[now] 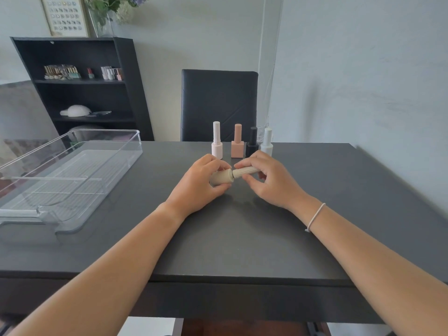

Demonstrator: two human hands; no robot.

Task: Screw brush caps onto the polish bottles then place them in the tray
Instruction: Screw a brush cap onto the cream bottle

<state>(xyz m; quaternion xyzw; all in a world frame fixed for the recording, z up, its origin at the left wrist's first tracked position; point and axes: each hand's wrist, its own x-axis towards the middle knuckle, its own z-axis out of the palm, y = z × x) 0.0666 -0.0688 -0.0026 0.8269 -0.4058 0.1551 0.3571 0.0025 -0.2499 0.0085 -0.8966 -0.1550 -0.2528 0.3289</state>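
Now left hand (197,184) gripping beige bottle (221,178), right hand (266,178) fingers pinching ribbed cap (244,171)

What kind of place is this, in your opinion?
Probably a small nail salon or home manicure corner: polish bottles stand on the dark table, more fill the black shelf, and a framed nail-sample chart hangs above.

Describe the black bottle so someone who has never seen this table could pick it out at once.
On the dark grey table, four capped polish bottles stand in a row at the far edge, before the black chair. The black round polish bottle is third from the left, between the peach square bottle and the pale grey round bottle; it alone is dark.
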